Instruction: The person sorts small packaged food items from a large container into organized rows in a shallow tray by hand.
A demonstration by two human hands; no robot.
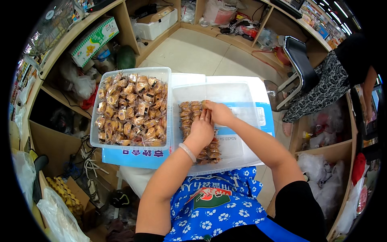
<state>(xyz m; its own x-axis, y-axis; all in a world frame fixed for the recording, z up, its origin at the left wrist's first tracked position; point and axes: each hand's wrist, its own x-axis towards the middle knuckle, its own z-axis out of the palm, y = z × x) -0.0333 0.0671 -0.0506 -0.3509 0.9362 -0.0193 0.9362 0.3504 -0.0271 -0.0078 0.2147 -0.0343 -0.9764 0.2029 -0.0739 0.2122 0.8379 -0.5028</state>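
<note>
A clear plastic bin (238, 155) in front of me holds rows of small golden-brown pastries (209, 151) in clear wrappers, lined up along its left side. My left hand (201, 131), with a ring and a pale bracelet, rests on these rows, its fingers stretched out. At the far end of the rows, my right hand (219, 113) has its fingertips closed around a wrapped pastry (204, 102), partly hidden by them. To the left stands a second clear bin (94, 133), filled with loosely heaped wrapped pastries (133, 107).
Both bins rest on a blue and white carton (137, 159). Wooden shelves (179, 28) curve around, with bags, cables and a green and white box (95, 41). A black chair (300, 60) stands at the far right, beside a person in a patterned garment (320, 86).
</note>
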